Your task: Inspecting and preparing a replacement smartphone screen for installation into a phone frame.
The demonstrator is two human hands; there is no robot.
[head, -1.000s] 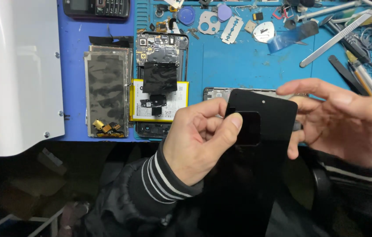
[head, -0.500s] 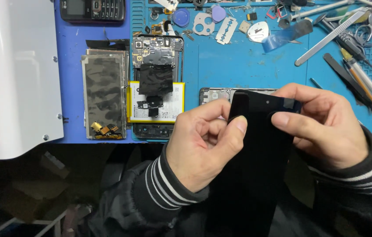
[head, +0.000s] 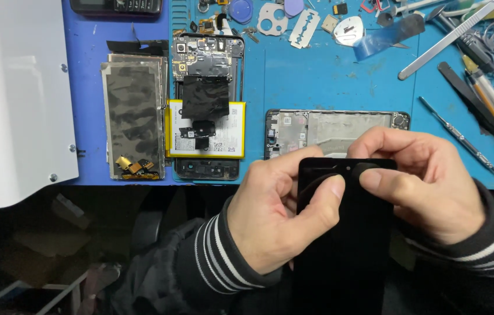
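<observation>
Both hands pinch the black phone screen panel [head: 346, 233] at its top edge: left hand [head: 276, 216] beside right hand [head: 428, 186], long axis pointing away toward the counter [head: 317, 76].

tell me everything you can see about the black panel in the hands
The flat black glossy rectangular panel looks like glass, with rounded top corners and a small hole near its top edge. It is held roughly upright, lengthwise, above the dark lap, in front of the blue work mat. The left hand and right hand pinch its top, thumbs on its face.
</observation>
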